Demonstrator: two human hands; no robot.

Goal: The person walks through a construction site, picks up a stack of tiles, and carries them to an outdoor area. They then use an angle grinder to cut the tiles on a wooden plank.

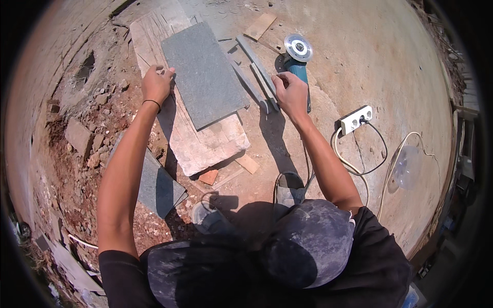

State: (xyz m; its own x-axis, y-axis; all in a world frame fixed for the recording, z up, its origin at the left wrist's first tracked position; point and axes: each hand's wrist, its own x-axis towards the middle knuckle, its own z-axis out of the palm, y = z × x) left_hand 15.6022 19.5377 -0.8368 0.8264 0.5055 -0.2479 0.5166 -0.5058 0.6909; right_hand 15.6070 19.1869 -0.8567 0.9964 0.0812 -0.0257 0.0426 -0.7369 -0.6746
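Note:
A dark grey rectangular stone tile [205, 77] lies on a pale, dusty slab [210, 146]. My left hand [157, 86] is at the tile's left edge, its fingers bent and fingertips against that edge. To the right of the tile, several narrow grey stone strips [252, 59] lie side by side. My right hand [291, 93] has its fingers curled at the rightmost strip, partly hiding what they grip. Just beyond that hand rests a teal angle grinder [296, 68] with a round cutting disc [299, 47] facing up.
A white power strip [356, 120] with a plugged-in cord sits at right, near a pale looping cable [393, 164]. Another grey tile [154, 187] leans by broken rubble [97, 141] at left. Wood scraps [260, 25] lie beyond. My shoes [210, 218] are close below the slab.

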